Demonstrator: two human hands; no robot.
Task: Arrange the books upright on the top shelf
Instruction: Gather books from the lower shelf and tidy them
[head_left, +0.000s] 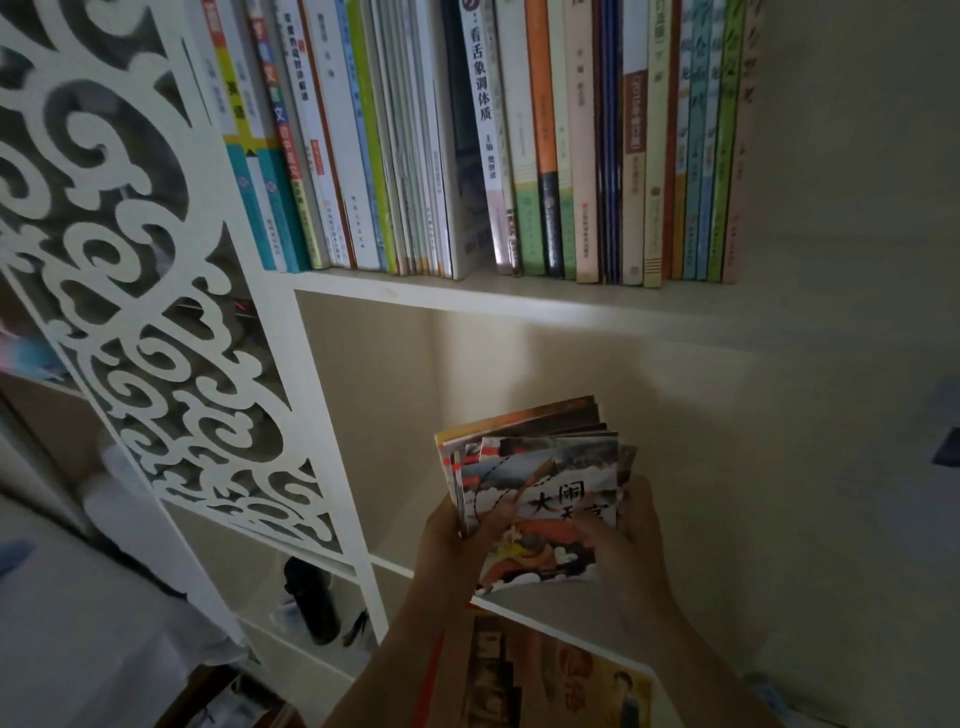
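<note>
Down low, closest to us, both hands are on a small stack of thin picture books. The left hand curls round the stack's left edge, thumb across the front cover, and the right hand wraps the right edge, fingers behind and thumb in front. That two-sided grip looks meant to square the loose, fanned covers into one block before lifting, because slim books like these would slide apart if carried one-handed. The stack sits in front of the open middle compartment, just above the lower shelf board, with a large flat book lying beneath that board.

Further up and back, the top shelf already carries a tight row of upright books, spines out, packed from the fretwork side panel towards the wall. The open space appears to be at the right end, beside the last pink spine, a likely landing spot for the stack.
</note>
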